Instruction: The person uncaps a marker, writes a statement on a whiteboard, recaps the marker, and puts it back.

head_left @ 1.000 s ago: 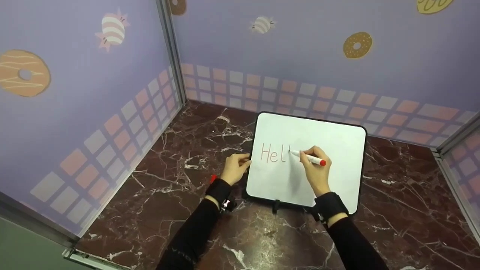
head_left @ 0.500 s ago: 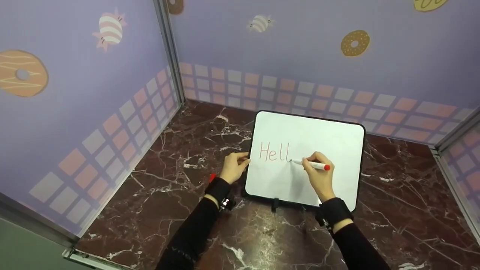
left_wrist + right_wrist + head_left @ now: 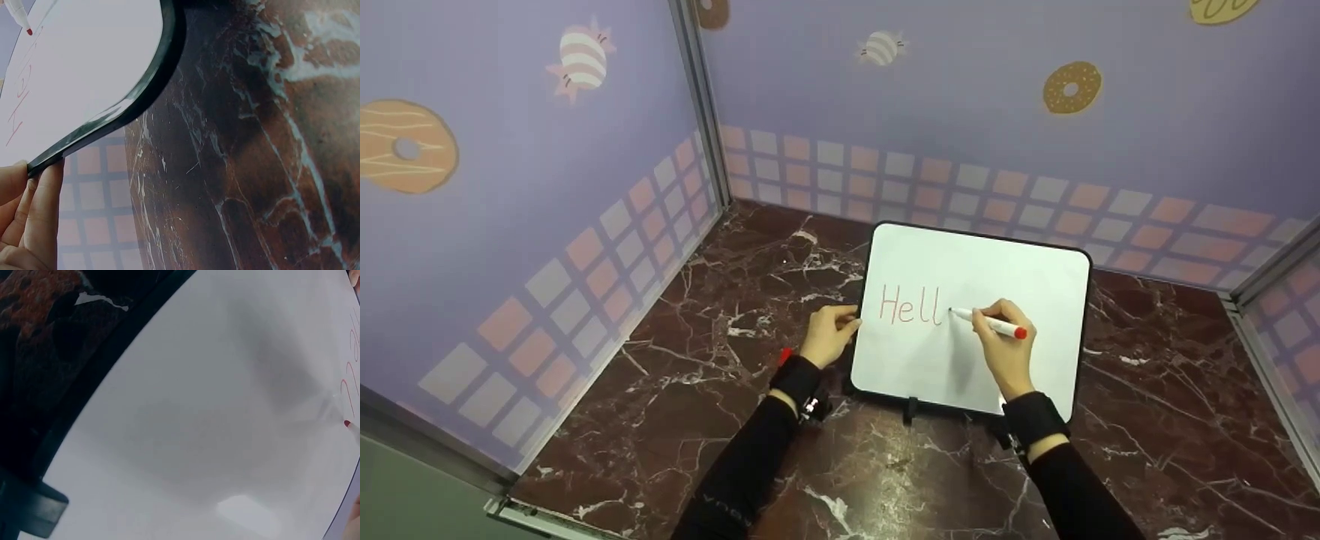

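Note:
A black-framed whiteboard (image 3: 911, 360) leans back on the table, with "Hell" in red letters (image 3: 911, 306) on its left half. My right hand (image 3: 1006, 337) pinches a white marker (image 3: 994, 324) with a red end, its tip right at the board just past the last "l". In the right wrist view the marker's red tip (image 3: 347, 423) sits close by the red strokes. At the board's left edge, my left hand (image 3: 831, 334) pinches the frame. The left wrist view shows the thumb in front and fingers (image 3: 45, 199) behind the black rim (image 3: 121, 109).
A small red object (image 3: 785, 355), partly hidden, lies beside my left wrist. Black stand feet (image 3: 911, 409) hold the board's lower edge. The dark red marbled table (image 3: 690, 420) meets a purple back wall (image 3: 975, 97) and a left side wall (image 3: 510, 150).
The second "l" has been drawn downward with a curved foot. My right hand then lifted the marker up and right of it. The left hand keeps its place on the frame.

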`<state>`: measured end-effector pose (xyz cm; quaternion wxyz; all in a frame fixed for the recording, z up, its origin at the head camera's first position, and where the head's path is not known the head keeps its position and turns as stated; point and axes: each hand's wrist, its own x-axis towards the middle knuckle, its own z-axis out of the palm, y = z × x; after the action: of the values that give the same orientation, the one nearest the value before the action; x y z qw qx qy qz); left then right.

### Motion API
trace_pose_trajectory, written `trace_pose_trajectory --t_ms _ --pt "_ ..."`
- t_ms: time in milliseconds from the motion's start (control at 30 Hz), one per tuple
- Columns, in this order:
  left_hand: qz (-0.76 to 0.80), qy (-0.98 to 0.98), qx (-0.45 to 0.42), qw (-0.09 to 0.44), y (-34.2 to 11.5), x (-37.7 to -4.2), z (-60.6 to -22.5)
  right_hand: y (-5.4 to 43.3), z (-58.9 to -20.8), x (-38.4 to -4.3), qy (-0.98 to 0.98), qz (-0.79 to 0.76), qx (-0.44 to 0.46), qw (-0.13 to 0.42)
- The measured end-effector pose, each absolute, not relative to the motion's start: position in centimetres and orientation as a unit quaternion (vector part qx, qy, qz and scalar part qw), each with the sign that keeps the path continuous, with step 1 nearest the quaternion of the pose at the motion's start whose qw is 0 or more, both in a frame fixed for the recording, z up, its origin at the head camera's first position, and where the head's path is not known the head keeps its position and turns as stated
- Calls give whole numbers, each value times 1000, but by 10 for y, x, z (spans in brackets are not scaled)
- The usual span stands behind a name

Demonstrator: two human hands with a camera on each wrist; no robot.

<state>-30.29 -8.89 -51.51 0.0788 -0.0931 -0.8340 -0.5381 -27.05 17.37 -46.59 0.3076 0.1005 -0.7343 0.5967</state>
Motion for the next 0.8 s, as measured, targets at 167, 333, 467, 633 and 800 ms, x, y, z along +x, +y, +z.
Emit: trace_pose_trajectory --t_ms 167,333,467,633,800 --pt "-537 -834 -93 82 -88 -303 -515 176 -465 -269 -746 589 82 300" --pt "-536 -835 -90 87 -89 -303 -516 177 -465 -266 -754 585 67 291" --pt "-536 -835 -89 87 -90 -303 -515 175 -465 -265 -753 594 71 273" --pt "-533 -836 -93 87 -89 -302 -514 168 -465 -267 -744 606 78 269" --pt "-533 -836 -97 88 -89 -304 -516 164 -462 -271 -735 606 68 296"
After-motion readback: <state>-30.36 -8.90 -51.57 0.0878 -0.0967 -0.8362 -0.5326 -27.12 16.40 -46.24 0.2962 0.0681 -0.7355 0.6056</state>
